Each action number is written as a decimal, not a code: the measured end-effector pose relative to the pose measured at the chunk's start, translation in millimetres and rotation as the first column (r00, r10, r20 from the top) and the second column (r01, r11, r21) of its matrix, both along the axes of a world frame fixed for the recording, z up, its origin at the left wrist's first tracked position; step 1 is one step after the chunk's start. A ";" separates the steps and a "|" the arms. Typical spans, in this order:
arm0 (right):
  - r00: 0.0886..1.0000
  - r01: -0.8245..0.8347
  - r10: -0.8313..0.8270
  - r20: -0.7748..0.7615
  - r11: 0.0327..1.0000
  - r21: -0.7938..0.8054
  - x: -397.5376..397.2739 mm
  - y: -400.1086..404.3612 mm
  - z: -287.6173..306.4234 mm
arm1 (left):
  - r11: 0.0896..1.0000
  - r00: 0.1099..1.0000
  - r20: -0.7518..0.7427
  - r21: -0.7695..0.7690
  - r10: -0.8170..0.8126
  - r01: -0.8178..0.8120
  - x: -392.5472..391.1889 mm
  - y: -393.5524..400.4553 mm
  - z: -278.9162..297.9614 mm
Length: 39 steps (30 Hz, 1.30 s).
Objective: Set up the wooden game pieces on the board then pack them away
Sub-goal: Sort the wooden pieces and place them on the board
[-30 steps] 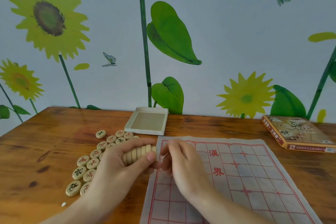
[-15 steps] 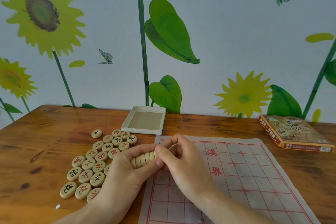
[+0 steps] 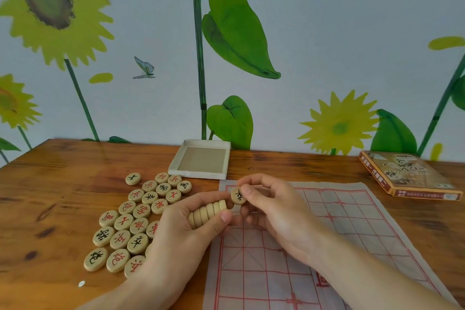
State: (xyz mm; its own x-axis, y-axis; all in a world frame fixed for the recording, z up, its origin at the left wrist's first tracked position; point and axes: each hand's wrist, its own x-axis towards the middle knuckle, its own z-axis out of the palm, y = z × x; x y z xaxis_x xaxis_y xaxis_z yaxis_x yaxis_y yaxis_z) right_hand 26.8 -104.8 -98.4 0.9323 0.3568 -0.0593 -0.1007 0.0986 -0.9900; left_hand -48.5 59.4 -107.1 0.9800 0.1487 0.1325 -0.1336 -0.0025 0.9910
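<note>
I've got a short stack of wooden xiangqi pieces (image 3: 207, 211) lying on its side in my left hand (image 3: 181, 234), fingers and thumb curled round it, edges showing in a neat row. My right hand (image 3: 274, 211) pinches a single piece (image 3: 238, 196) between thumb and forefinger at the far end of that stack, its black character turned toward me. Both grips sit above the near-left part of the paper xiangqi board (image 3: 327, 246), which lies flat toward the right half of the bench (image 3: 63, 184), with no pieces on the part I can see.

The loose pieces (image 3: 130, 221) lie face up on the bench just left of the board, red and black mixed, some hidden under my left wrist. The empty box tray (image 3: 201, 160) sits at the far edge of the bench, just beyond the board's far-left corner, and the box lid (image 3: 407, 175) lies near the far-right corner of the bench.

My read: this is early set-up, dealing pieces from the stack. Next call is to read that character, carry the piece clear of the stack and set it squarely on its line crossing, with the left grip firm so the row doesn't spill.
</note>
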 end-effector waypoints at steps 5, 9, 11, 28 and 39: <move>0.996 -0.040 0.042 0.079 0.999 -0.032 -1.3 -3.5 0.4 | 0.999 0.999 -0.008 0.022 -0.043 0.043 -0.7 2.1 -0.3; 0.983 -0.035 0.056 0.175 0.992 -0.123 9.9 -15.1 22.6 | 0.948 0.999 0.038 0.318 -0.001 -0.012 -1.6 4.2 -4.8; 0.974 0.042 0.013 0.226 0.971 -0.237 23.3 -30.8 28.8 | 0.848 0.996 0.094 0.527 0.009 -0.057 -3.8 -0.3 -6.1; 0.791 0.468 0.048 0.610 0.595 -0.653 33.0 -50.6 -8.7 | 0.807 0.996 0.091 0.587 0.016 -0.066 -5.8 -3.7 -3.3; 0.635 0.521 0.092 0.767 0.682 -0.513 25.2 -49.6 -6.0 | 0.910 0.997 0.072 0.415 -0.038 0.005 0.7 -2.5 -10.7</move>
